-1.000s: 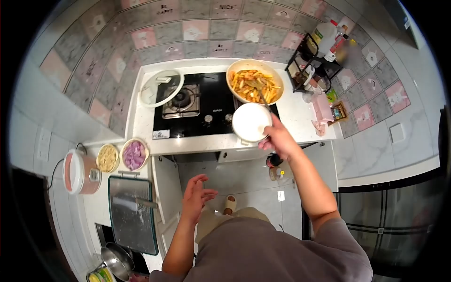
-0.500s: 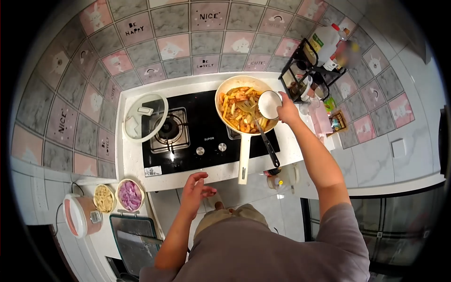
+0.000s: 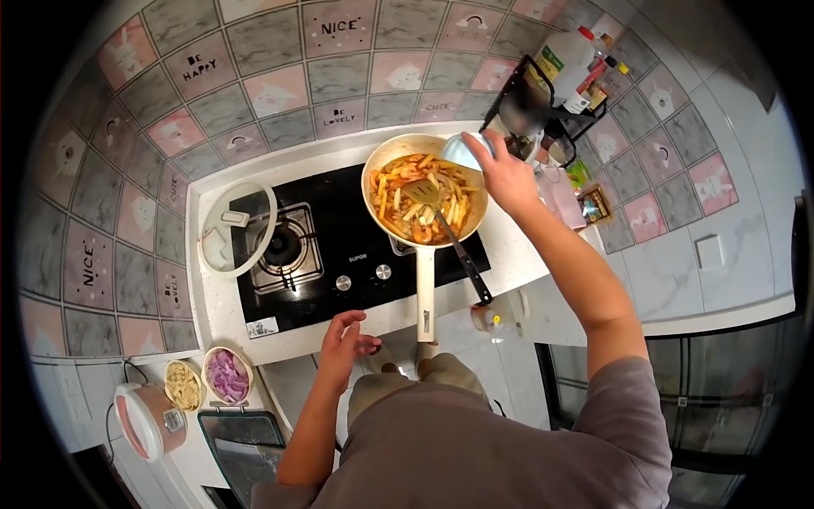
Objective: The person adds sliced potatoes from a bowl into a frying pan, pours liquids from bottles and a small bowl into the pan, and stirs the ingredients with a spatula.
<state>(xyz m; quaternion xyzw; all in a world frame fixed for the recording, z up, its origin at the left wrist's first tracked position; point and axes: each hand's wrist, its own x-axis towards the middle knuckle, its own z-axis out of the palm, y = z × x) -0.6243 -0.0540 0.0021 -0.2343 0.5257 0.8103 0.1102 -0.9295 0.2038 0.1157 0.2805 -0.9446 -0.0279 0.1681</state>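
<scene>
My right hand (image 3: 509, 174) grips a small light-blue bowl (image 3: 463, 152), tipped over the right side of a cream frying pan (image 3: 384, 154). In the pan lies a mix of orange-brown sauced food (image 3: 400, 180) with pale yellow sticks. A slotted spatula (image 3: 460, 253) with a black handle rests in the food, its handle hanging over the pan's front rim. Whether anything is falling from the bowl is hard to see. Near the counter's front edge, my left hand (image 3: 339, 348) hovers with fingers loosely bent and apart, holding nothing.
A glass lid (image 3: 218, 254) leans beside the left burner (image 3: 285, 246) of the black stove (image 3: 335, 310). Bowls of chopped purple onion (image 3: 227, 376) and pale slices (image 3: 183, 384) stand at lower left. A black rack (image 3: 543, 76) with bottles is at the back right.
My right hand has turned the bowl over further, so its outside now shows instead of its white inside. The view has shifted slightly. My left hand stays empty.
</scene>
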